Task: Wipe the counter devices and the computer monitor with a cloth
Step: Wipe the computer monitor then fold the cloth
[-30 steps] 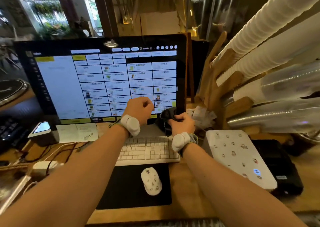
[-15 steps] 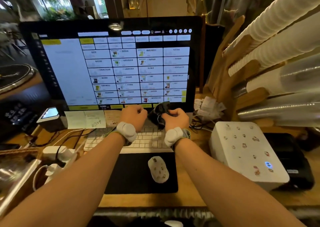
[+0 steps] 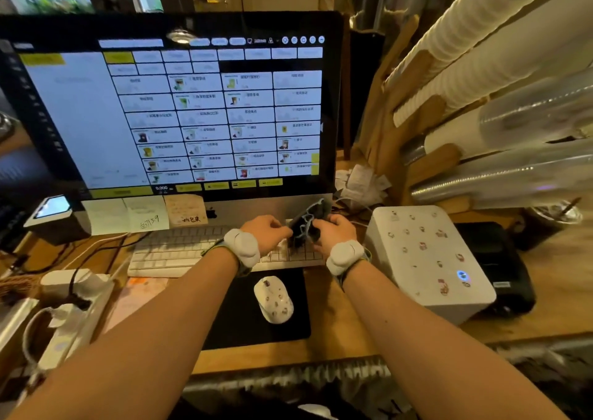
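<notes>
A lit monitor stands over the white keyboard. Above the keys the left hand pinches one side of a dark cloth; the right hand grips the other. A sticker-covered white box sits just right.

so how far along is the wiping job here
Nothing shows as wiped yet. In hand: both the left hand and right hand bunch the dark cloth above the keyboard, touching no device. Left: the monitor, keyboard, mouse and white box.
</notes>
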